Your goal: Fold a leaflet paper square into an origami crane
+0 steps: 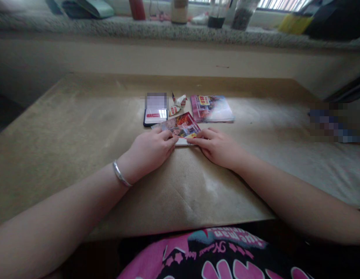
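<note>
A colourful printed paper sheet lies on the table in front of me, with a white folded strip along its near edge. My left hand grips the left end of that strip, fingers curled and pressed onto the paper. At the other end my right hand has its thumb and fingers closed on the fold. Just beyond the sheet stands a small folded paper bird in white, red and yellow. A phone with a lit screen lies left of it. The sheet's underside is hidden.
To the right of the bird is a stack of printed paper sheets. The table ends at a wall, above which a speckled stone sill carries a red container and several jars. A blurred item lies far right.
</note>
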A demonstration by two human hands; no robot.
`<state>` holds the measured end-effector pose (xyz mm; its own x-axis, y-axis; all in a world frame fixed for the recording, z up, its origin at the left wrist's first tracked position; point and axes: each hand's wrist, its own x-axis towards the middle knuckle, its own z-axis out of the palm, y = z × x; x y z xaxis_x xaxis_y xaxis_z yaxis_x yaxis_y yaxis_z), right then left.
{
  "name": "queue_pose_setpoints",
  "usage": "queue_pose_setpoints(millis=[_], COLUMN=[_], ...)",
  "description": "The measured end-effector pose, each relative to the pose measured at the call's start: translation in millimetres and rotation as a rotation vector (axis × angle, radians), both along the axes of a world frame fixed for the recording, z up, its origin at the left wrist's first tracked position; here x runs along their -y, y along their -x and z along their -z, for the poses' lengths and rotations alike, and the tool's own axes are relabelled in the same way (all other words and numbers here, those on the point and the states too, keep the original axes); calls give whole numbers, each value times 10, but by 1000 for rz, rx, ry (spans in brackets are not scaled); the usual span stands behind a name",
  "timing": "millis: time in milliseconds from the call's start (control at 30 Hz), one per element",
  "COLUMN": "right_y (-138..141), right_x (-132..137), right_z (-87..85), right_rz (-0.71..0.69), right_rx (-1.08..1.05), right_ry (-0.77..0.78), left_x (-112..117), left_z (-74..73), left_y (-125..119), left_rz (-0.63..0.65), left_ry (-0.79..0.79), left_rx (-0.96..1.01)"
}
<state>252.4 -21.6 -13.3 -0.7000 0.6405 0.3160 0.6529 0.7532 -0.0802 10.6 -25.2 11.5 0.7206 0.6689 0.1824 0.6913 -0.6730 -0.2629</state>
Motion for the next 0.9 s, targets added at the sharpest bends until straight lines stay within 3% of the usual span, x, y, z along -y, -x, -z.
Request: queue_pose_setpoints(millis=[900], right_y=[-13], right_x=[-34], right_z=[11], right_rz=[10], right_rx=[-12], right_ry=[6], left_x=[-15], left_z=[55], left_y=[-16], left_rz=[46], left_ry=[-75], left_rx=[-33])
